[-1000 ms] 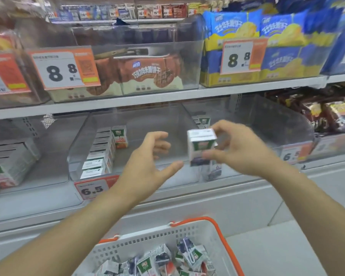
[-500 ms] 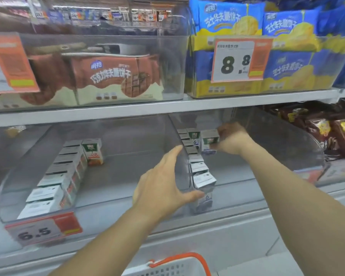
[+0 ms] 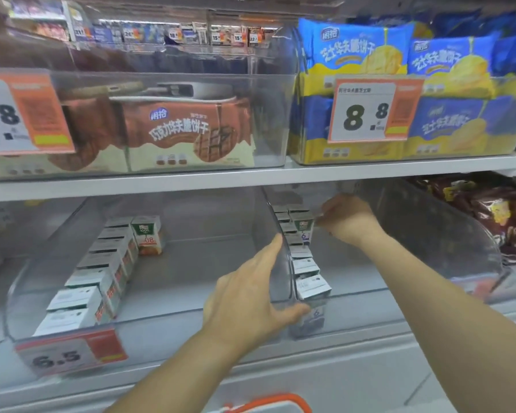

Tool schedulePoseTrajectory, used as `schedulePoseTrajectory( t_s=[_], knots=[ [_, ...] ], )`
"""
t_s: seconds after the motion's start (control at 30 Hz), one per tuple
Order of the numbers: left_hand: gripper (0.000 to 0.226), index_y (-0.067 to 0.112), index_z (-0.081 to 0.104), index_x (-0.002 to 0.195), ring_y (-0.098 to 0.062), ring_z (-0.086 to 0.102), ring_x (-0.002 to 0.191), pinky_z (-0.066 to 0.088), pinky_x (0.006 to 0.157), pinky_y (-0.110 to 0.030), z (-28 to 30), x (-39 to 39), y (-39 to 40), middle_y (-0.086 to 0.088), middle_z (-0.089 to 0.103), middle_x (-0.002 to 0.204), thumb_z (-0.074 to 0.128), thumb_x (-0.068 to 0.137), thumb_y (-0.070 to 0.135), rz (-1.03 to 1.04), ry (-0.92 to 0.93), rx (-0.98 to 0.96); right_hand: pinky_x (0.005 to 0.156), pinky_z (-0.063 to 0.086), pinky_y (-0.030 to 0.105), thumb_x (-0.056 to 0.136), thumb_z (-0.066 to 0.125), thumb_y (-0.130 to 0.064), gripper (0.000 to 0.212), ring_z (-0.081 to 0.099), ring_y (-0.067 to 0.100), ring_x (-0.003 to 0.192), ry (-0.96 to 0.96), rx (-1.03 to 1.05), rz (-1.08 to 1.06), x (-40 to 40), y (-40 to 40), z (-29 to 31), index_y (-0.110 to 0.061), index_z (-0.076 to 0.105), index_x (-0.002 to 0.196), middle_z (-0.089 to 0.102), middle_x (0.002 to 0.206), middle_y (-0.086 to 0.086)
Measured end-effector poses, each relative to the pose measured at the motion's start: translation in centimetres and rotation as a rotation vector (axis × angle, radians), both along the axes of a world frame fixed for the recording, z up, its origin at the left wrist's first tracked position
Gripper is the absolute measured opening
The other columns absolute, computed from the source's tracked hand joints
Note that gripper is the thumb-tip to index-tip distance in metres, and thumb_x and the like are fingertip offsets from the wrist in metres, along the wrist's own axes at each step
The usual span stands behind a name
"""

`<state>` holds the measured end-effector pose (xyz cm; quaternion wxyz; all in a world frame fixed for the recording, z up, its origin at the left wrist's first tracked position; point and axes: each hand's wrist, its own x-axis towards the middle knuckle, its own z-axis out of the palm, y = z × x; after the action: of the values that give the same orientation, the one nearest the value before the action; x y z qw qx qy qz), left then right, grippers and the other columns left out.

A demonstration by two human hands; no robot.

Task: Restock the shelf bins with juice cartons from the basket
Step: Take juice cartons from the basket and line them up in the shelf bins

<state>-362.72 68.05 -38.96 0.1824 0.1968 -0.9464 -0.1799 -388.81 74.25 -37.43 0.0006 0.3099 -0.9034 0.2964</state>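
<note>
Item: juice carton [image 3: 304,229], green-and-white, upright, deep in right-hand clear bin [image 3: 447,234] on lower shelf [image 3: 251,175]; second row begun beside the single file of cartons [image 3: 306,263] running along that bin's left wall.

Right hand [image 3: 347,220]: reached far into the bin under the shelf above, fingertips at the carton's right side. Grip: could not tell whether pinching or already released, fingers blurred and partly hidden.

Left hand [image 3: 251,296]: grip released, fingers straight, laid along the divider where the two bins meet, thumb hooked over the front lip near the foremost carton [image 3: 312,289].

Left-hand bin [image 3: 72,332]: one file of cartons [image 3: 102,272] along left wall, plus one orange-marked carton [image 3: 148,234] set apart at rear. Price tag "6.5" [image 3: 72,353] on front.

Basket [image 3: 268,405]: orange rim only, at bottom edge; contents out of view.

Hazards, judged:
- Carton stood alone with nothing on its right; liable to topple if let go while tilted or nudged by the wrist on the way out.
- Neighbouring file packed tight; a sideways knock could tip several in a chain.
- Foremost carton leaned at the front lip; pressure from the left thumb might push it askew.
- Low clearance under the shelf above; knuckles could catch.
</note>
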Motion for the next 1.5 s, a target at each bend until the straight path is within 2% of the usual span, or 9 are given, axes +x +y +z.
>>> schedulePoseTrajectory(
  t_s=[0.2,0.4,0.5,0.67,0.8,0.97,1.1,1.37,1.5],
  knots=[
    [0.103,0.022,0.019,0.156,-0.019,0.041,0.138,0.037,0.107,-0.039,-0.1,-0.3,-0.2,0.004,0.038,0.156,0.072,0.077,0.063,-0.055,0.027,0.017,0.048,0.053,0.025,0.084,0.077,-0.009,0.009,0.062,0.010,0.050,-0.256,-0.509,0.245,14.6,7.6,3.7,-0.009,0.068,0.082,0.067,0.063,0.008],
    [0.015,0.006,0.063,0.094,-0.025,0.057,0.088,0.046,0.080,-0.036,-4.3,8.4,0.0,-0.003,0.060,0.092,0.065,0.079,0.003,-0.141,0.619,-0.090,0.051,0.054,0.028,0.086,0.076,-0.014,0.010,0.067,0.013,0.056,-0.447,-0.054,0.518,23.9,8.8,0.2,-0.008,0.068,0.085,0.070,0.066,0.006],
    [0.015,0.011,0.061,0.097,-0.016,0.053,0.076,0.048,0.073,-0.035,-10.4,14.8,-0.5,0.009,0.050,0.087,0.059,0.083,0.005,-0.009,0.388,0.099,0.058,0.060,0.033,0.085,0.077,-0.026,0.017,0.071,0.018,0.067,-0.481,0.320,0.608,25.9,6.7,-3.7,-0.011,0.069,0.087,0.072,0.075,0.004],
    [0.032,0.013,0.058,0.123,-0.018,0.057,0.104,0.047,0.095,-0.031,-20.5,21.9,-0.4,-0.003,0.058,0.117,0.059,0.091,0.013,0.171,-0.222,0.405,0.074,0.061,0.037,0.090,0.070,-0.030,0.030,0.072,0.028,0.088,-0.385,0.717,0.477,28.0,3.7,-13.4,-0.003,0.070,0.103,0.072,0.102,0.014],
    [0.039,0.014,0.055,0.129,-0.021,0.054,0.117,0.044,0.105,-0.038,-23.6,24.2,0.5,-0.004,0.055,0.126,0.061,0.090,0.016,0.183,-0.352,0.399,0.089,0.051,0.038,0.082,0.077,-0.039,0.076,0.062,0.033,0.106,-0.318,0.601,0.204,29.3,6.7,-22.7,-0.008,0.039,0.140,0.047,0.132,0.014],
    [0.021,0.015,0.060,0.109,-0.019,0.050,0.110,0.043,0.100,-0.034,-24.8,24.3,-0.2,-0.002,0.057,0.115,0.064,0.089,0.020,0.224,-0.294,0.374,0.097,0.049,0.045,0.066,0.086,-0.050,0.106,0.052,0.036,0.117,-0.388,0.410,0.013,30.4,6.8,-27.1,-0.014,0.025,0.144,0.035,0.132,0.015],
    [0.019,0.025,0.052,0.102,-0.015,0.046,0.100,0.045,0.094,-0.033,-25.7,23.0,-1.0,0.006,0.051,0.101,0.063,0.089,0.017,0.258,-0.304,0.341,0.088,0.055,0.043,0.071,0.082,-0.052,0.085,0.058,0.030,0.109,-0.343,0.548,-0.047,30.1,7.5,-28.5,-0.016,0.034,0.130,0.050,0.126,0.010],
    [0.057,0.019,0.041,0.141,-0.019,0.042,0.129,0.031,0.114,-0.036,-27.6,19.5,-2.9,0.000,0.051,0.137,0.064,0.089,0.021,0.175,-0.487,0.244,0.046,0.038,0.022,0.072,0.075,-0.041,0.037,0.053,0.013,0.055,-0.386,0.644,0.220,28.4,2.7,-19.8,-0.014,0.052,0.080,0.054,0.065,-0.002],
    [0.061,0.018,0.042,0.143,-0.027,0.048,0.126,0.036,0.111,-0.037,-28.4,18.5,-3.3,-0.008,0.057,0.134,0.069,0.088,0.020,0.157,-0.565,0.218,0.070,0.061,0.029,0.070,0.076,-0.037,0.031,0.071,0.019,0.057,-0.543,0.777,0.367,27.7,2.0,-12.5,-0.011,0.062,0.076,0.071,0.062,0.006]
  ],
)
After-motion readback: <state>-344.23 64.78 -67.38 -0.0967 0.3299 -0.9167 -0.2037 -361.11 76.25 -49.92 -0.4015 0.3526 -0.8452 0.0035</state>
